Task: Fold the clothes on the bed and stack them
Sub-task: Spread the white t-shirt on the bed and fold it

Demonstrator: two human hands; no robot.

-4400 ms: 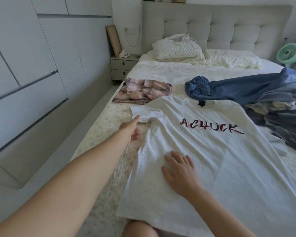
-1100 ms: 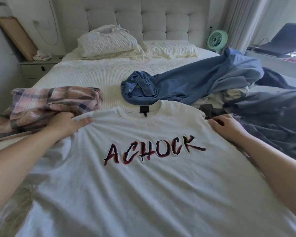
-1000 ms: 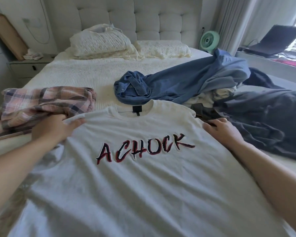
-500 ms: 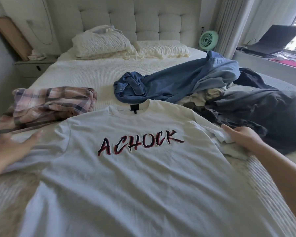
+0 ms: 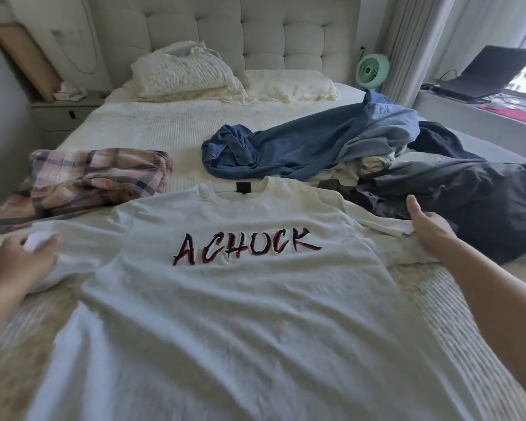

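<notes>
A white T-shirt (image 5: 231, 314) with red and black lettering lies face up, spread flat across the bed (image 5: 170, 129). My left hand (image 5: 19, 262) grips the end of its left sleeve. My right hand (image 5: 428, 232) holds the end of its right sleeve, thumb raised. A folded pink plaid garment (image 5: 97, 180) sits beyond the left sleeve. A crumpled blue denim shirt (image 5: 301, 150) lies past the collar. Dark grey clothes (image 5: 468, 202) are heaped at the right, over some pale garments.
Two pillows (image 5: 195, 74) lean at the padded headboard. A nightstand (image 5: 61, 117) stands at the far left, a green fan (image 5: 372, 71) at the far right. A laptop (image 5: 483, 77) sits on the window ledge to the right of the bed.
Both hands have moved from the shirt's shoulders outward to the sleeve ends, and the sleeves now lie spread to each side. The view has shifted from the bed's left side to its middle.
</notes>
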